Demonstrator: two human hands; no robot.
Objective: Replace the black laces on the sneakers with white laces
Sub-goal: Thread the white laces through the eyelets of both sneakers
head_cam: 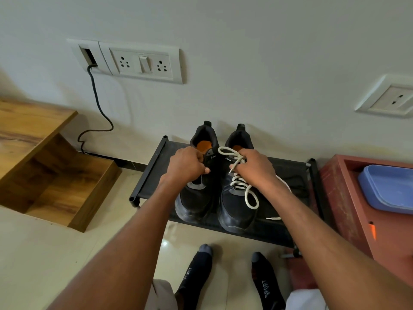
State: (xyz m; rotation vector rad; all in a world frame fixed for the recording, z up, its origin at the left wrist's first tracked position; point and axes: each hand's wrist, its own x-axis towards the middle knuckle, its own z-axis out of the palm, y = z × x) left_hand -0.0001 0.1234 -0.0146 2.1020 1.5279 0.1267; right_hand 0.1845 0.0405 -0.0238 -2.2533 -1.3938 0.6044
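Low black metal shoe rack (pixel 154 173) on the floor against the wall. On it, side by side: left black sneaker (pixel 196 198), right black sneaker (pixel 237 211). Brown wooden shelf unit (pixel 55 175) to the left; red wooden box (pixel 339 198) to the right, holding a blue plastic tray (pixel 388 189).

**A:** The left hand (pixel 186 165) covers the throat of the left sneaker (pixel 196 193), so there's no telling what lace sits under it or what the curled fingers pinch.

**B:** And just right of that sneaker?

**A:** The right hand (pixel 254 168) hides the upper eyelets of the right sneaker (pixel 238 204), and the white lace (pixel 242 186) disappears beneath the wrist. Tongue logos are too small to read.

**B:** Farther right?

**A:** The blue tray (pixel 388 191) and the red box (pixel 348 198) under it are cut by the edge.
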